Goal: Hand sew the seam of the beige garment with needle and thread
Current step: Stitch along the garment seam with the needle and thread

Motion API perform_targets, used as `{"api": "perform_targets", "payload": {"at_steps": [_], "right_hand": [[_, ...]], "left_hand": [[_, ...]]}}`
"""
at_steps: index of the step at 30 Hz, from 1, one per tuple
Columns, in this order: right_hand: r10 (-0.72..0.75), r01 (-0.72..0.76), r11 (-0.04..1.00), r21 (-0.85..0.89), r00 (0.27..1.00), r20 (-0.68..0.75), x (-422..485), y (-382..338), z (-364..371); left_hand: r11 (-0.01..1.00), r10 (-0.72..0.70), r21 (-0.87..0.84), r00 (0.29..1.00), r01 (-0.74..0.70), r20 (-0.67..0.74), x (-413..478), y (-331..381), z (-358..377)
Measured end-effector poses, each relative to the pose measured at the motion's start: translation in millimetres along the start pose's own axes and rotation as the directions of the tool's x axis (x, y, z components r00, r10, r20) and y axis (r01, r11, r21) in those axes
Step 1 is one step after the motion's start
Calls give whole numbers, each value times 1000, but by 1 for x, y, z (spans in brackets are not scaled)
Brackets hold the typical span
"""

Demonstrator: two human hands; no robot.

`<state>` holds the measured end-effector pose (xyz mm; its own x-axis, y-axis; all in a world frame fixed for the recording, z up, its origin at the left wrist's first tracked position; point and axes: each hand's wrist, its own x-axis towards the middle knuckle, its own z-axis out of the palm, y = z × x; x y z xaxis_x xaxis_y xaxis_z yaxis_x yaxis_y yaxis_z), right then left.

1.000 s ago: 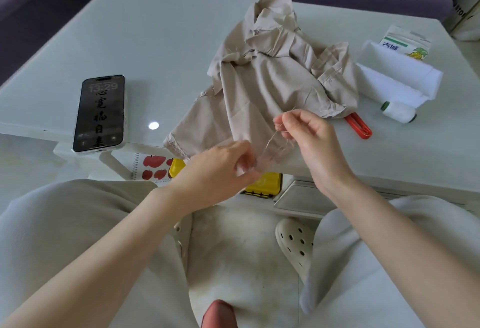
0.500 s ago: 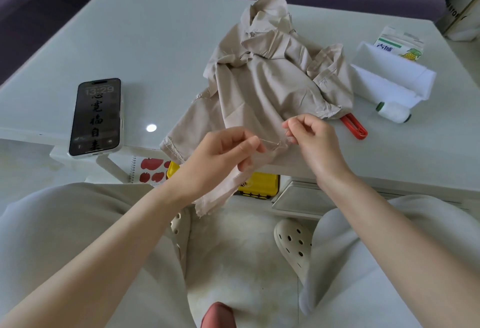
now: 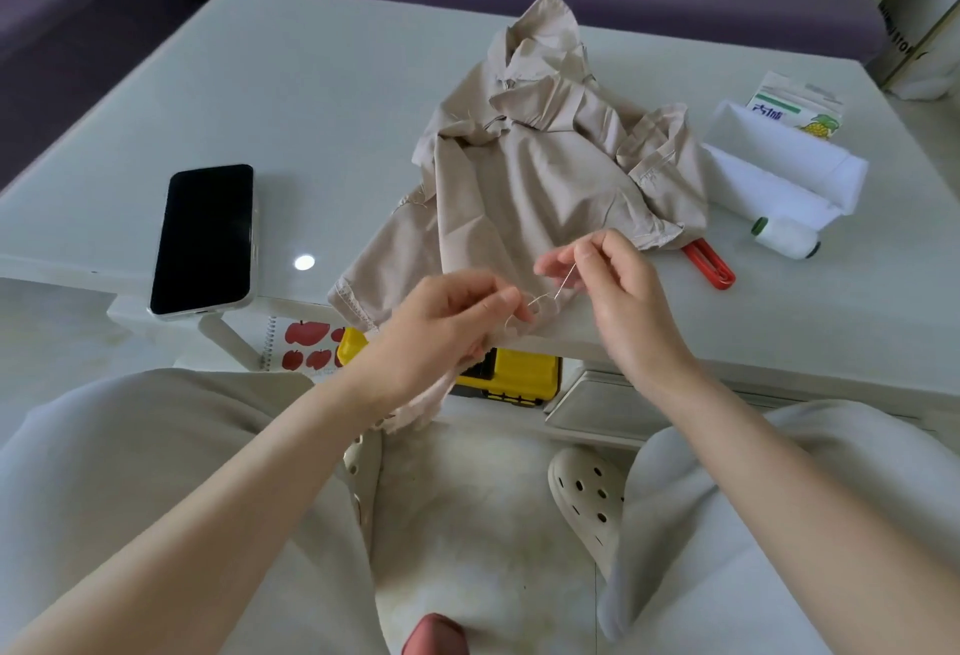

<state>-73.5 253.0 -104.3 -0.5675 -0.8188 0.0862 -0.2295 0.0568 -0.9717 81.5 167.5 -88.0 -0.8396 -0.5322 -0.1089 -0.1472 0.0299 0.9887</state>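
The beige garment (image 3: 535,176) lies crumpled on the white table (image 3: 322,98), its near corner hanging over the front edge. My left hand (image 3: 447,327) pinches that hanging corner at the seam, fingers curled round the cloth. My right hand (image 3: 613,280) pinches a thin needle (image 3: 566,279) just to the right of the left fingertips. A fine pale thread (image 3: 535,298) loops from the needle down to the cloth between both hands.
A dark phone (image 3: 205,236) lies at the table's left front. At the right are a white thread spool (image 3: 784,237), a red tool (image 3: 709,263), folded white cloth (image 3: 779,171) and a carton (image 3: 797,106). A yellow case (image 3: 519,374) and an apple notebook (image 3: 304,345) sit below the table.
My right hand has drawn the needle up and to the right, away from the left hand, leaving a loop of thread. The phone screen has gone dark.
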Motion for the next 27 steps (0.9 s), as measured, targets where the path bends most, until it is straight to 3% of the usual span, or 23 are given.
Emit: {"api": "perform_targets", "payload": {"at_steps": [4,14,23,25,27], "right_hand": [[85,-113,986,125,973,213,-9,-5,7],[117,-84,991,-108,930,349,-13,-17,3],[113,-75,950,-302,987,111,2,8,-3],[86,-57,949,-309,993,80,4,11,-4],[66,-36,947,-320,994,84,4,14,-5]], "left_hand": [[996,-13,84,1000,13,0,0,-1,5],[999,46,30,997,-44,-55,5,-2,4],[997,-4,76,996,11,-91,7,-12,1],[970,19,243,996,2,-85,7,-16,0],[867,91,496,993,-39,-81,7,-21,-1]]}}
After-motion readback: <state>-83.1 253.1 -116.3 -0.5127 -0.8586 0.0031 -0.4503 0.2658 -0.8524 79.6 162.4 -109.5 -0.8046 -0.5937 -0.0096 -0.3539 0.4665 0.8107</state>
